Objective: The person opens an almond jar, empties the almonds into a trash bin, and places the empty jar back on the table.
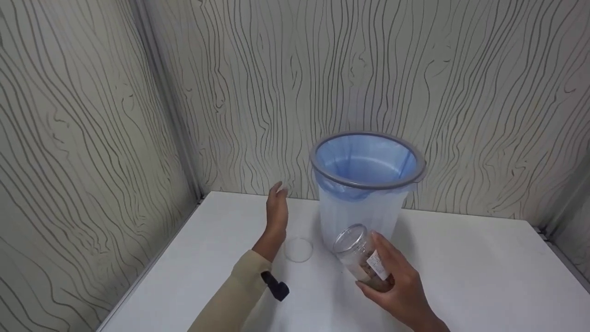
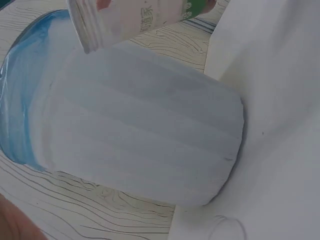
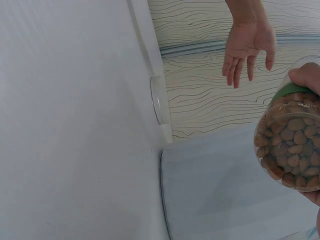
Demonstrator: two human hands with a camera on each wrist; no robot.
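In my right hand point(image 1: 405, 286) I grip a clear plastic jar point(image 1: 362, 263) of almonds point(image 3: 295, 145), fingers and thumb curled round its lower part. The jar tilts to the left, in front of the bin in the head view. A white label point(image 1: 377, 263) and a green band point(image 3: 287, 92) show on its side. My left hand point(image 1: 277, 210) is raised and holds nothing, its fingers extended, left of the bin. A round clear lid point(image 1: 298, 250) lies on the table between the left wrist and the bin.
A white bin point(image 1: 359, 212) with a blue liner point(image 1: 341, 159) and a grey rim ring stands at the back of the white table point(image 1: 484, 267). Wood-patterned panels point(image 1: 258, 92) enclose the back and sides. A dark strap point(image 1: 275, 286) is on the left sleeve.
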